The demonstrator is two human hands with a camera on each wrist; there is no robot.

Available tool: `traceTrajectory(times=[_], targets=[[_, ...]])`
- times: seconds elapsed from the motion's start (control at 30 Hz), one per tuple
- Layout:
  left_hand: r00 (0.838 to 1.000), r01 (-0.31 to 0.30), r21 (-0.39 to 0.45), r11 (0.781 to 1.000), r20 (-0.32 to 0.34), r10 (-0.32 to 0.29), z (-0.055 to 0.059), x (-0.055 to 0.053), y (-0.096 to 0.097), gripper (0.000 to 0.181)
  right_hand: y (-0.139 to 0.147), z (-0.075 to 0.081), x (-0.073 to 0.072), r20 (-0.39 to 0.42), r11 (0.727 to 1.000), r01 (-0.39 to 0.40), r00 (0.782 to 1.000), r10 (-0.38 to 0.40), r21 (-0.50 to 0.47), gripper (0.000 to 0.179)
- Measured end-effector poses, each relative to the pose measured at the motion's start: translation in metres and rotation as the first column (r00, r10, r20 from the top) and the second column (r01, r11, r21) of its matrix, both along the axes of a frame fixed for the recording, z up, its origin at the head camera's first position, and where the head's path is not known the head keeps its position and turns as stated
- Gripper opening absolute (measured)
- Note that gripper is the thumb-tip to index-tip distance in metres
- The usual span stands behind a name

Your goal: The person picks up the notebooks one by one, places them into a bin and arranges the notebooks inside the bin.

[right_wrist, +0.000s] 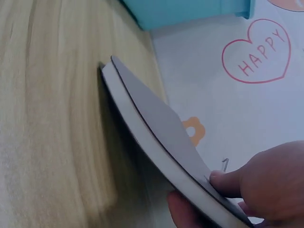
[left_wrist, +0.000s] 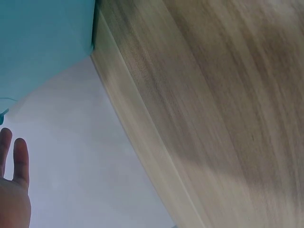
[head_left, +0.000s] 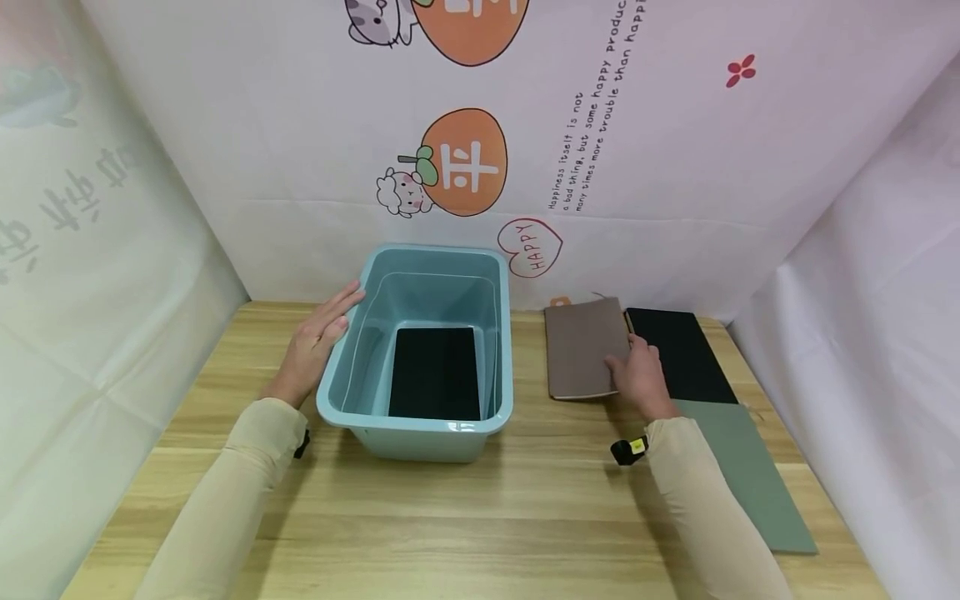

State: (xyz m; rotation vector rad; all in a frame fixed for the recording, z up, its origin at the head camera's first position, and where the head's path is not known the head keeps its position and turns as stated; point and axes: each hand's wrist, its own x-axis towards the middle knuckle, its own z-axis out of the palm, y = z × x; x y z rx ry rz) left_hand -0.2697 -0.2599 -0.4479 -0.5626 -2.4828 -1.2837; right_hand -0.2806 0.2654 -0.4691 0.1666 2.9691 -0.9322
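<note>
Step in hand, as I read it: picking up the brown notebook [head_left: 585, 346] for the blue tub [head_left: 420, 446]. Notebook sat at the tub's 3 o'clock, apart from it, not yet over the rim [head_left: 506, 350]. Right hand [head_left: 637, 377] was clamped on its 4 o'clock side, thumb on the cover, a finger underneath. Right wrist view had it tilted with shadow below, so probably off the table [head_left: 480, 533] at least in part; couldn't tell if the far edge touched anything

Left hand [head_left: 311, 346] was at the tub's 9 o'clock, fingers straight, resting against the side, gripping nothing. Likely steadying

One inside black book [head_left: 435, 375] already lay in the tub: I'd call it one in, three out. Outer black book [head_left: 678, 354] was at the brown notebook's 3 o'clock, grey-green book [head_left: 750, 467] at 5 o'clock of that, edges meeting; overlap unclear

Next move called for, my guess: raise notebook above the rim, swing toward 9 o'clock, level it over the tub, lower onto the inside black book, release. Main risk: lower corner snagging the rim at 3 o'clock
</note>
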Motion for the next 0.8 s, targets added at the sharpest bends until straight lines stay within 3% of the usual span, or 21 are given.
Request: traceTrajectory(times=[0.33, 0.8], targets=[[1.000, 0.000, -0.004, 1.000, -0.003, 0.000, 0.001, 0.001, 0.000, 0.043, 0.006, 0.011, 0.002, 0.050, 0.994, -0.064, 0.996, 0.069, -0.088, 0.065], [1.000, 0.001, -0.005, 1.000, -0.014, -0.001, 0.001, 0.000, 0.000, 0.043, -0.002, 0.022, 0.011, 0.026, 0.950, 0.008, 1.000, 0.000, -0.311, 0.060]])
